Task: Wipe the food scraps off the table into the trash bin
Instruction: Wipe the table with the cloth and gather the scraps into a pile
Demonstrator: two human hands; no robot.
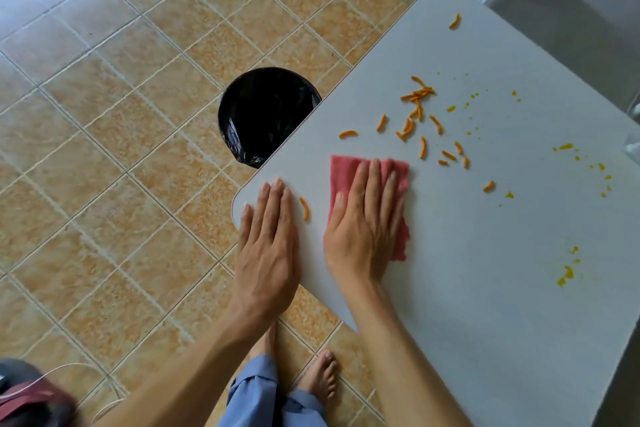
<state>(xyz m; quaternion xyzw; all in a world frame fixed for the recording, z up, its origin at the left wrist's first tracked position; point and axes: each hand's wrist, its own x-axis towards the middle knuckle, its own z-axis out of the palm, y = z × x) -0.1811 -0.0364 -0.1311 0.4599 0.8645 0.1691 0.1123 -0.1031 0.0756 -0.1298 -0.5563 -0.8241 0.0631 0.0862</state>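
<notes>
The head view looks down on a white desk [467, 253] with a tiled floor [104, 114] beside it. The right hand [363, 229] lies flat on a pink cloth [398, 177], fingers [374, 184] stretched out and pressing down, not curled around it. The left hand [268, 243] lies flat and open on the bare desk at the near corner, holding nothing.

The orange food scraps [415, 114] lie mostly just past the cloth, farther from the person and a bit to the right. The right hand is the nearer one to them. They are thin little sticks that point every which way, and yellow crumbs [568, 274] are spread farther right. One lone stick [304, 208] lies between the two hands, its long side running away from the person.

The trash bin [263, 114], lined with a black bag, stands on the floor to the left, partly tucked under the desk's edge. So I think the cloth has to go past the scraps, then pull them left toward that edge.
</notes>
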